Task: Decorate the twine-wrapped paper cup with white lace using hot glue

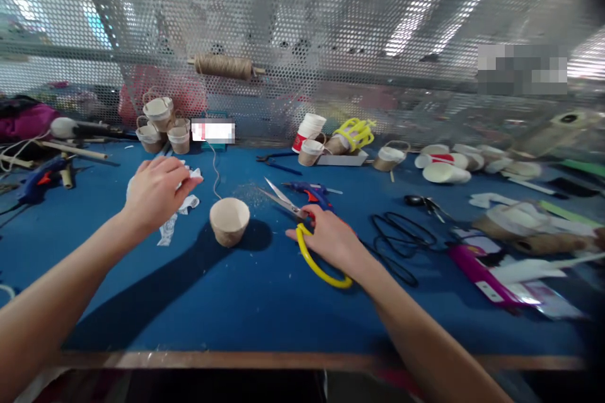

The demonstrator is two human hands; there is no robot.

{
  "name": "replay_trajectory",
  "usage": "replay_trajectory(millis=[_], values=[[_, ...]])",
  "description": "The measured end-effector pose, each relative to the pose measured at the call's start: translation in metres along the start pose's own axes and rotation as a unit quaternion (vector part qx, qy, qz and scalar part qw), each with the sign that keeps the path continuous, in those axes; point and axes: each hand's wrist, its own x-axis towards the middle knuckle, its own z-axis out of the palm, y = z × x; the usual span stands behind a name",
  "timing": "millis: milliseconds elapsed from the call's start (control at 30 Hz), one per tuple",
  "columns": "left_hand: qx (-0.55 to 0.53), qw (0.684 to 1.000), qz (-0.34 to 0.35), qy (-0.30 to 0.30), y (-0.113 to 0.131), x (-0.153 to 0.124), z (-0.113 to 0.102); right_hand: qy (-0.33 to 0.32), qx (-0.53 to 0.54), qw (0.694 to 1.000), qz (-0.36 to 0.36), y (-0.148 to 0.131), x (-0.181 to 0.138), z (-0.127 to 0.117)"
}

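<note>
My left hand is over the blue table at the left, fingers curled together at a white lace strip. Lace shows beyond the fingertips and below the palm; the exact grip is partly hidden. My right hand is closed on scissors with yellow handles, their blades parted and pointing away to the left. Between my hands a small twine-wrapped cup with a pale inside stands upright, touched by neither. Just past the scissors lies a blue glue gun.
Finished small baskets are stacked at the back left, near a twine spool on the mesh. Pliers, a black cord, keys, paper cups and a purple package lie about. Another glue gun is far left.
</note>
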Motion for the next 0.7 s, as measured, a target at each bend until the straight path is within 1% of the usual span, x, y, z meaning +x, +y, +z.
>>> replay_trajectory(millis=[67,100,167,233,300,367,433,467,500,533,567,600,633,667,700], values=[[-0.036,0.995,-0.039,-0.088,-0.001,-0.011,0.005,-0.004,-0.028,1.0,0.013,-0.003,0.007,0.007],[-0.066,0.988,-0.061,-0.123,0.0,-0.016,0.007,-0.002,-0.036,0.999,0.016,-0.005,0.009,0.011],[-0.143,0.968,-0.108,-0.176,0.004,-0.024,0.013,0.002,-0.056,0.998,0.02,-0.007,0.013,0.018],[-0.237,0.938,-0.138,-0.212,0.012,-0.03,0.021,0.002,-0.073,0.997,0.015,-0.009,0.015,0.022],[-0.35,0.897,-0.144,-0.229,0.024,-0.035,0.031,-0.004,-0.086,0.996,0.004,-0.01,0.016,0.022],[-0.441,0.853,-0.169,-0.22,0.037,-0.04,0.042,-0.011,-0.1,0.995,-0.009,-0.013,0.014,0.018],[-0.509,0.815,-0.187,-0.204,0.049,-0.043,0.053,-0.01,-0.111,0.994,-0.022,-0.019,0.009,0.009],[-0.532,0.801,-0.196,-0.192,0.054,-0.044,0.058,-0.007,-0.114,0.993,-0.031,-0.024,0.006,0.005],[-0.542,0.794,-0.201,-0.187,0.058,-0.045,0.061,-0.005,-0.107,0.993,-0.049,-0.028,0.002,0.001],[-0.548,0.791,-0.203,-0.182,0.06,-0.045,0.063,-0.004,-0.086,0.993,-0.077,-0.033,-0.002,-0.001],[-0.554,0.787,-0.206,-0.18,0.063,-0.045,0.063,-0.001,-0.043,0.992,-0.118,-0.039,-0.006,-0.003],[-0.564,0.778,-0.21,-0.182,0.064,-0.045,0.061,0.014,0.056,0.983,-0.173,-0.045,-0.01,-0.003],[-0.582,0.761,-0.219,-0.188,0.066,-0.045,0.058,0.029,0.15,0.965,-0.214,-0.05,-0.014,-0.002],[-0.605,0.737,-0.23,-0.196,0.068,-0.046,0.054,0.034,0.227,0.943,-0.239,-0.055,-0.016,0.0],[-0.633,0.705,-0.246,-0.207,0.07,-0.046,0.049,0.032,0.291,0.925,-0.244,-0.061,-0.019,0.004]])
